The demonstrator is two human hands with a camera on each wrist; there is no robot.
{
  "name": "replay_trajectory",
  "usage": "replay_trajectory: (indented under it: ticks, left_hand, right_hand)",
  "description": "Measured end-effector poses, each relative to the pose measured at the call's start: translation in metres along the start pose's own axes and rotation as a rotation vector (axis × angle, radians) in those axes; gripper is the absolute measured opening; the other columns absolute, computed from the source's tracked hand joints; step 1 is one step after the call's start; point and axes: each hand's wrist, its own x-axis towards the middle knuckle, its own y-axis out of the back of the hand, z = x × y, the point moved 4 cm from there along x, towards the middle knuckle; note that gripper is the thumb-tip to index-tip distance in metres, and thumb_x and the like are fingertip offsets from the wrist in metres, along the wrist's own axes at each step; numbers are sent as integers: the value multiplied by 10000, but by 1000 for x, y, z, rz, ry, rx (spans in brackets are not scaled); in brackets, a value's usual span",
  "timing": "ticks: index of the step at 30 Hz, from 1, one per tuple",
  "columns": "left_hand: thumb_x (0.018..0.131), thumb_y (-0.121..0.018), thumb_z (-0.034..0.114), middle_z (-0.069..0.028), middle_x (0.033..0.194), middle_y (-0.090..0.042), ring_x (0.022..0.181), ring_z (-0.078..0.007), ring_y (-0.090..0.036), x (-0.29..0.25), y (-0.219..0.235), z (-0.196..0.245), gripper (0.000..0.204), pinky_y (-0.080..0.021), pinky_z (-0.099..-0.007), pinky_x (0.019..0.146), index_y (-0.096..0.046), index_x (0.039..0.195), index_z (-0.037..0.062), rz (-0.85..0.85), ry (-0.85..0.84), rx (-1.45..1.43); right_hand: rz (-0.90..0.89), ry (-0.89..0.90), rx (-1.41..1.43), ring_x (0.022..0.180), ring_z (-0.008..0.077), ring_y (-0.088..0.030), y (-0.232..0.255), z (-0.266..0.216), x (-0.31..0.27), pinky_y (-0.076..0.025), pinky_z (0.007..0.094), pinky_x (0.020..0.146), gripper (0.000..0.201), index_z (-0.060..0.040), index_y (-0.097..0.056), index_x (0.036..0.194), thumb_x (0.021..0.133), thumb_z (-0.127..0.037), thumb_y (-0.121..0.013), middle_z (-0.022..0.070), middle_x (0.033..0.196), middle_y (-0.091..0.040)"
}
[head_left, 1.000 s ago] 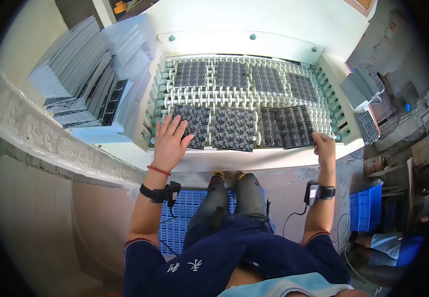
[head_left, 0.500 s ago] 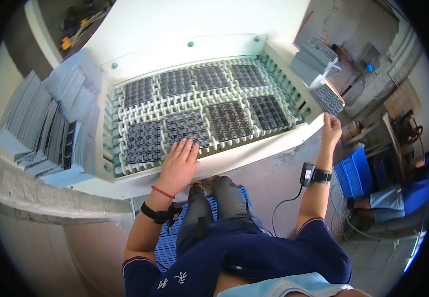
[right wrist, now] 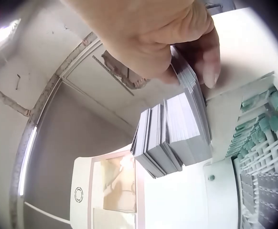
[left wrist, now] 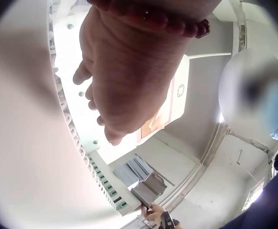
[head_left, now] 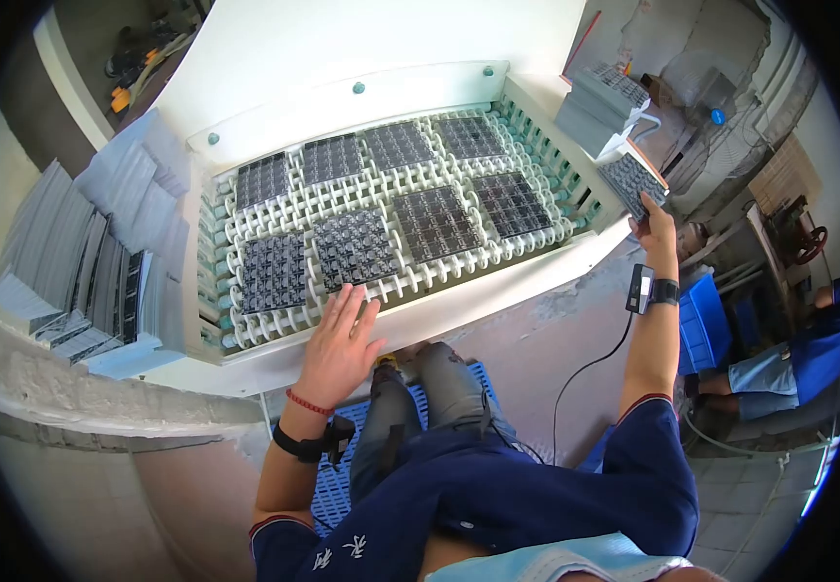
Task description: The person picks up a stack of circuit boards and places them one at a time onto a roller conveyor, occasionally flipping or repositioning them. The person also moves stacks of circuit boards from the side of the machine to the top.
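Note:
Two rows of dark printed circuit board panels [head_left: 357, 247] lie on the white roller conveyor [head_left: 313, 214]. My left hand [head_left: 339, 347] is at the conveyor's front edge with its fingers straight, the fingertips right at the near edge of a front-row panel. At the machine's right end, my right hand [head_left: 655, 233] grips the near edge of a small stack of circuit board panels [head_left: 630, 180]. In the right wrist view, the fingers of the right hand [right wrist: 172, 43] curl round the end of that stack [right wrist: 192, 90].
Behind the gripped stack stands a taller stack of panels [head_left: 590, 121]. Many more panels [head_left: 51, 238] stand on edge at the machine's left end. A blue crate [head_left: 699, 325] and another person [head_left: 779, 364] are at the right, and a blue slatted mat [head_left: 338, 485] lies underfoot.
The right hand let go of a front-row panel, which now lies flat on the rollers, and moved right to the small stack. The left hand shifted off the left front panels, and the view turned right.

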Motion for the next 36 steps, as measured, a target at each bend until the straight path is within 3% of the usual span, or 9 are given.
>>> replay_trajectory:
  ticks: [4,8,10,12,14,16,21,26,36]
  left_hand:
    - [793,-589,160,-185,1274,-402,1201,-342,-370,-12,19,2,447,-346,-397,972,-455,1191,6,54,34,-140]
    - [843,-524,140,-201,1271,-405,1159,-359,-420,-22,24,-1,427,-375,-398,946,-410,1224,-15,64,114,-571]
    - [896,-454,179,-230,1274,-392,1173,-364,-406,-25,4,-7,449,-372,-439,947,-331,1262,-51,96,287,-1476]
    - [934,-349,300,-250,1282,-369,1180,-363,-394,-24,-7,-7,522,-361,-474,951,-262,1289,-73,34,307,-1588]
    - [949,-276,325,-234,1273,-381,1194,-337,-384,-22,-13,5,520,-337,-454,983,-264,1294,-64,-40,295,-2191]
    - [938,-205,420,-213,1296,-366,1211,-316,-365,-27,-16,14,603,-311,-444,1001,-249,1306,-56,-55,341,-2231]
    - [932,-164,449,-180,1282,-406,1174,-276,-416,-57,-13,3,622,-333,-420,983,-285,1294,-42,154,407,-2436]
    - [937,-282,296,-194,1219,-470,1090,-281,-500,-90,-18,-18,474,-405,-404,931,-352,1247,-56,411,580,-2317]
    - [887,-328,117,-192,1136,-521,1003,-254,-556,-102,-18,-26,373,-459,-376,861,-385,1194,-88,610,673,-2214]
  right_hand:
    - [-155,93,-37,622,155,-607,28,29,-7,-481,279,440,191,5,-572,923,797,-130,-620,82,812,-619]
    - [-277,14,44,819,183,-604,-7,47,-115,-509,318,686,252,61,-539,1001,820,-107,-588,145,943,-605]
    - [-424,24,98,822,177,-604,-48,56,-168,-501,303,733,277,66,-526,1032,823,-107,-580,134,965,-605]
    - [-578,5,63,892,185,-566,-83,73,-203,-425,294,836,440,79,-479,1117,759,-118,-644,124,1003,-593]
    - [-577,-31,-41,923,162,-533,-119,83,-240,-392,279,844,549,46,-497,1137,692,-186,-719,80,1011,-596]
    - [-929,-247,15,906,142,-534,-162,96,-269,-402,271,832,566,44,-498,1129,691,-218,-742,75,999,-597]
    - [-1193,-359,47,766,105,-561,-217,140,-315,-449,221,688,417,42,-511,1098,769,-155,-678,64,937,-616]
    - [-1217,-280,-257,639,46,-547,-236,153,-338,-420,165,481,386,27,-530,1071,807,-230,-643,34,817,-618]
    - [-1114,39,-596,501,41,-494,-230,139,-336,-394,183,452,180,28,-597,800,806,-147,-638,6,606,-568]
